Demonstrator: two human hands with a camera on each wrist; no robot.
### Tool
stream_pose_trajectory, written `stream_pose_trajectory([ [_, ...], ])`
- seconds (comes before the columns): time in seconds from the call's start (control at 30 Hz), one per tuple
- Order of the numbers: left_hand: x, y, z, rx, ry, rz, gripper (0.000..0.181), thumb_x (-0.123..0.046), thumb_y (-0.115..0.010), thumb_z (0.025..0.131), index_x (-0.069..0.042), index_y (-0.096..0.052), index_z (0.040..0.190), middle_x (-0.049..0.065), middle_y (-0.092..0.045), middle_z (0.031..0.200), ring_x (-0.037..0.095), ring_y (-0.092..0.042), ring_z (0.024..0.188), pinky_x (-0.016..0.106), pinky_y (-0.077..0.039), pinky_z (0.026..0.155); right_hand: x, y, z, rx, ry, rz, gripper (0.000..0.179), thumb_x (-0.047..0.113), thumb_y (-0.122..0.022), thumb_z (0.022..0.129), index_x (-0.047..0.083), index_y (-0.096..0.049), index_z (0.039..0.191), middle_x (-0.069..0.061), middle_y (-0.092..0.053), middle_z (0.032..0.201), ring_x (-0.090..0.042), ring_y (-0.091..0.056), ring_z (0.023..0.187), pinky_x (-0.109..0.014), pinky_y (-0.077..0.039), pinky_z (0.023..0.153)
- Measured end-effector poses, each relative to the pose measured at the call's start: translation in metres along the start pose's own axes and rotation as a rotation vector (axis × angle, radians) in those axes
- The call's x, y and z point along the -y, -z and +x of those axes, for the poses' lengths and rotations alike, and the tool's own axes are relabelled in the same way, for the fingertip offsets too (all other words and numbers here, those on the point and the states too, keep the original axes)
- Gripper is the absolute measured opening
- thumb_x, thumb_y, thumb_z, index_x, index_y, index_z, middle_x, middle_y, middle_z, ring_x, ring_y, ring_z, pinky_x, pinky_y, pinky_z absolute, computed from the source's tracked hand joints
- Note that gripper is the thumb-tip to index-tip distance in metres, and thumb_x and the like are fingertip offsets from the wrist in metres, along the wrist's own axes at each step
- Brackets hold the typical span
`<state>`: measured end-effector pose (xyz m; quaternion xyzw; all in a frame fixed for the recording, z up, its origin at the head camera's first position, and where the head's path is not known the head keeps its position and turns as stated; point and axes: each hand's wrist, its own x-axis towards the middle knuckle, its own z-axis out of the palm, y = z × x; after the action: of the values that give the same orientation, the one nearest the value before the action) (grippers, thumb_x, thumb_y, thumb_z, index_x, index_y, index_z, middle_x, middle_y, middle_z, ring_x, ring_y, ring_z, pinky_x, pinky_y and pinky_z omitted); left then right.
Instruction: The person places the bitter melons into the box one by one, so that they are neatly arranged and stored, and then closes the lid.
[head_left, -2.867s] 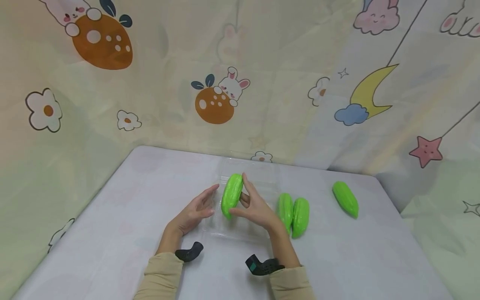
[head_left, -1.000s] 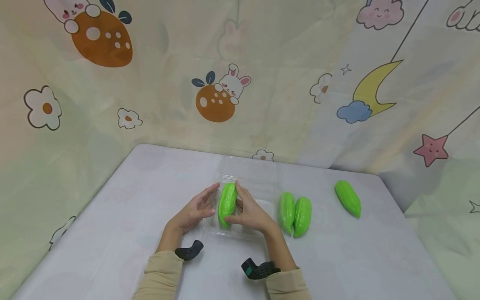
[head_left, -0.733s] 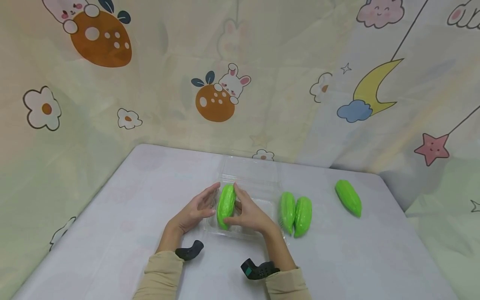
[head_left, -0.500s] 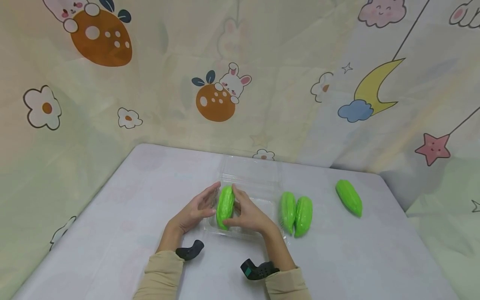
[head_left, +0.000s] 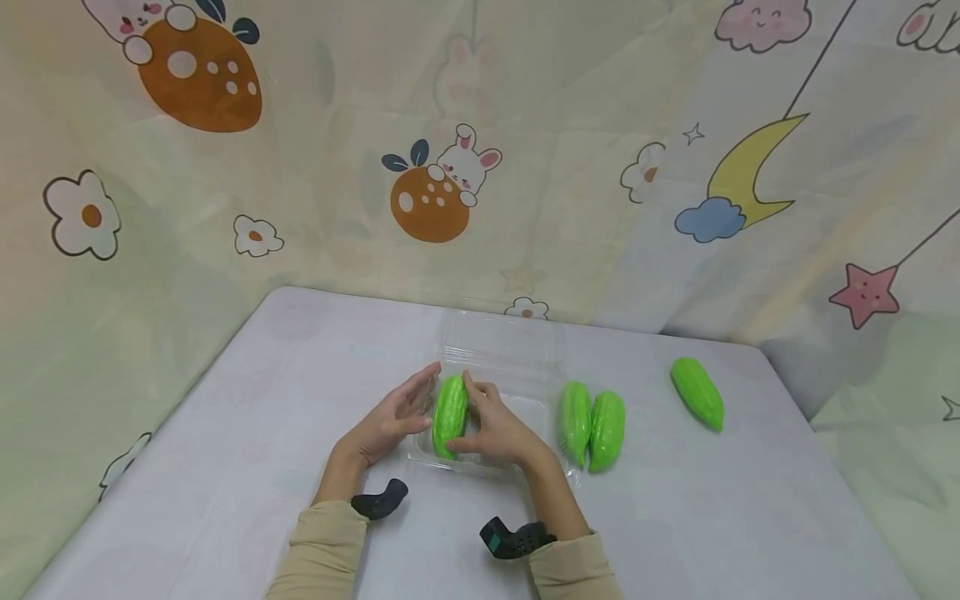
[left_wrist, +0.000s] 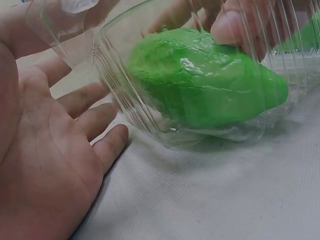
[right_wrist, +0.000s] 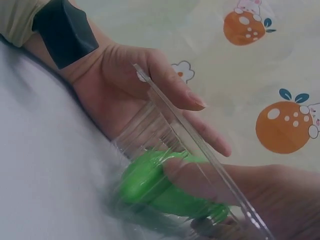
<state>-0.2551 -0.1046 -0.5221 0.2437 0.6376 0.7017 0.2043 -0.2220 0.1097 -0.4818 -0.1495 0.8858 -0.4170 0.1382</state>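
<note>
My right hand (head_left: 501, 428) pinches a bright green bitter melon (head_left: 449, 414) between thumb and fingers. This shiny, bumpy melon lies along the left inside of a clear plastic clamshell box (head_left: 542, 407). In the left wrist view, the melon (left_wrist: 200, 82) shows through the transparent side wall, low near the box floor. My left hand (head_left: 386, 427) stands on its edge just outside that wall, thumb apart from the extended fingers. Its fingertips (left_wrist: 112, 145) reach right to the box's ribbed side, holding nothing. The hinged lid (head_left: 502, 337) lies back toward the far table edge.
Two more green bitter melons (head_left: 592, 427) lie side by side close to the box's right side. Another bitter melon (head_left: 697, 394) rests farther right. All stand on a white-covered table (head_left: 247, 417), with a cartoon-printed curtain (head_left: 322, 167) behind it.
The right hand has lowered the bitter melon down and left into the box, from above it to along the left wall. The left hand stays nearly still beside the box.
</note>
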Motion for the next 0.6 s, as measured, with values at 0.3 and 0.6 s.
stream_pose_trajectory([
  [0.3,-0.0002,0.0001,0.0000,0.007,-0.001,-0.001,0.083,-0.013,-0.066,0.084,-0.022,-0.020,0.152,-0.003,-0.011,0.161,0.018,-0.001,0.149,0.044,-0.004,0.120,-0.0014,-0.0005,0.0010,-0.007,0.007,-0.013,0.110,0.029,-0.082,0.073,0.012,-0.009,0.153,-0.018,-0.028,0.148,-0.033,-0.035,0.137,-0.050,-0.032,0.113],
  [0.6,0.0001,0.0009,-0.0002,0.011,-0.015,0.000,0.084,-0.012,-0.067,0.083,-0.018,-0.019,0.152,-0.001,-0.011,0.161,0.019,-0.001,0.149,0.043,-0.003,0.120,-0.0029,-0.0007,0.0044,-0.029,0.043,-0.057,0.105,0.029,-0.082,0.073,0.005,-0.016,0.152,-0.015,-0.031,0.152,-0.030,-0.033,0.140,-0.045,-0.030,0.115],
])
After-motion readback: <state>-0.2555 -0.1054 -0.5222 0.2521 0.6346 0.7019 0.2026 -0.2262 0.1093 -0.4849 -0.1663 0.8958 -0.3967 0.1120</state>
